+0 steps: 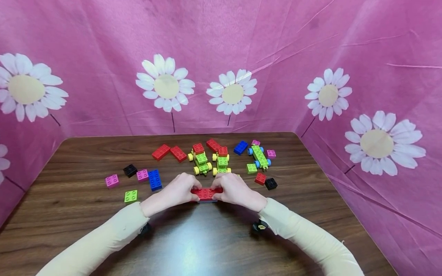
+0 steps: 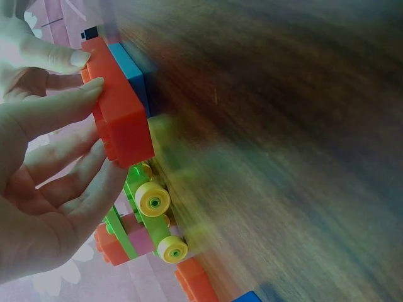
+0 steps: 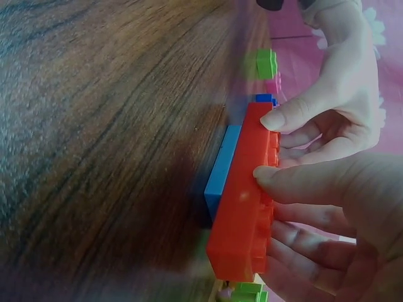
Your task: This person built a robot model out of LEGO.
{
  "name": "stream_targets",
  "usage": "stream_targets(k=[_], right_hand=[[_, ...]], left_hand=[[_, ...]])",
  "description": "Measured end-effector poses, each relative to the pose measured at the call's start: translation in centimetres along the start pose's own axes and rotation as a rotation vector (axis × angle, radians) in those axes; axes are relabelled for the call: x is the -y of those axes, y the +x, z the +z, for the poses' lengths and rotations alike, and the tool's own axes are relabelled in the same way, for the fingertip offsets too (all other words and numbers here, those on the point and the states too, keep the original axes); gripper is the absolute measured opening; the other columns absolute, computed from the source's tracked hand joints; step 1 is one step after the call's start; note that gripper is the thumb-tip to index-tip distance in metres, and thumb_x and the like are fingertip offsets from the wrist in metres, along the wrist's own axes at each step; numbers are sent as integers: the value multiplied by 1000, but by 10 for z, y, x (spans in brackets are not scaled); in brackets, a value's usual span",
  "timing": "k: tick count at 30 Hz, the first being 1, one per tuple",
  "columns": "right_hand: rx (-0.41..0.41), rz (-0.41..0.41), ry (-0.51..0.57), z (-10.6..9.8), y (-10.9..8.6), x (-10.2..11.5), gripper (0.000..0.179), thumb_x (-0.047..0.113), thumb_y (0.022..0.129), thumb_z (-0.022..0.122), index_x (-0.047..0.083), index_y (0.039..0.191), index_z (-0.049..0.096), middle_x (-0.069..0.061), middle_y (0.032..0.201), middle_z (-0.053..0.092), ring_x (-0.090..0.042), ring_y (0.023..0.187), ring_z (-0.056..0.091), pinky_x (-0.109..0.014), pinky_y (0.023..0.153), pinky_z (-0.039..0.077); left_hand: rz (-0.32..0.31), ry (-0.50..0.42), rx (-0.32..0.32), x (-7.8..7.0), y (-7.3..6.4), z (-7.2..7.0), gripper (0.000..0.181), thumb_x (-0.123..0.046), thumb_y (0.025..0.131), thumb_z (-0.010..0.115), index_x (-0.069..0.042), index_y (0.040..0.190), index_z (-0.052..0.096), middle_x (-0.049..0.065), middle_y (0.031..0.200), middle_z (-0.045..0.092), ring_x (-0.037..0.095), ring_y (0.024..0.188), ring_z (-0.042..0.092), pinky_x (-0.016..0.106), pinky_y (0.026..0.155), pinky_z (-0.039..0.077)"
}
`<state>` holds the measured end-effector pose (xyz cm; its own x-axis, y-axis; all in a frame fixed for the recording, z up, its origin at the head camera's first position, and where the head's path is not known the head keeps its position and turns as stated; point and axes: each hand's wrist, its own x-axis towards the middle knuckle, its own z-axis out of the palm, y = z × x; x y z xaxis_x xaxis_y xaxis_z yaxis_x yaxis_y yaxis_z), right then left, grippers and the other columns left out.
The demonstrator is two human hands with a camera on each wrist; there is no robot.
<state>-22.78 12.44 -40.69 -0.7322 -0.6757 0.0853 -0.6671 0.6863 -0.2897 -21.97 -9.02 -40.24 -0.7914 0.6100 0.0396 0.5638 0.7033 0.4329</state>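
Observation:
Both hands meet over a red row of bricks point(image 1: 203, 194) near the table's middle; a seam suggests two bricks end to end. Beneath the row sits a blue brick point(image 3: 221, 165), shorter than the red, its ends overhung. My left hand point(image 1: 177, 188) pinches the row's left part, thumb on the near side, fingers behind. The right part is pinched likewise by my right hand point(image 1: 236, 189). Just beyond the hands stand two green cars with yellow wheels, a left car point(image 1: 201, 158) and a right car point(image 1: 222, 161), each with a red brick on top.
Left lie pink, black, lime and blue bricks, among them a blue brick point(image 1: 155, 180) and a lime brick point(image 1: 131, 196). Loose red bricks point(image 1: 178, 153) lie behind. At right are a green base with blue wheels point(image 1: 259, 156), a small red brick point(image 1: 260, 178) and a black brick point(image 1: 271, 183).

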Motion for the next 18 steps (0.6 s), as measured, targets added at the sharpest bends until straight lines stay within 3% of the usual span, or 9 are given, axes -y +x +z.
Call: stream_targets(k=[8, 18], right_hand=[[20, -6, 3, -2, 2, -1, 22, 27, 80, 83, 14, 97, 78, 2, 95, 72, -11, 81, 64, -26, 69, 51], [73, -3, 56, -1, 4, -6, 25, 27, 79, 84, 13, 99, 78, 0, 96, 73, -11, 81, 62, -23, 67, 49]], left_hand=[[-29, -4, 0, -2, -1, 0, 22, -18, 76, 86, -5, 92, 77, 3, 79, 74, 8, 63, 46, 20, 58, 41], [-22, -5, 2, 2, -1, 0, 24, -20, 76, 86, -5, 92, 76, 5, 85, 75, 10, 71, 59, 23, 66, 50]])
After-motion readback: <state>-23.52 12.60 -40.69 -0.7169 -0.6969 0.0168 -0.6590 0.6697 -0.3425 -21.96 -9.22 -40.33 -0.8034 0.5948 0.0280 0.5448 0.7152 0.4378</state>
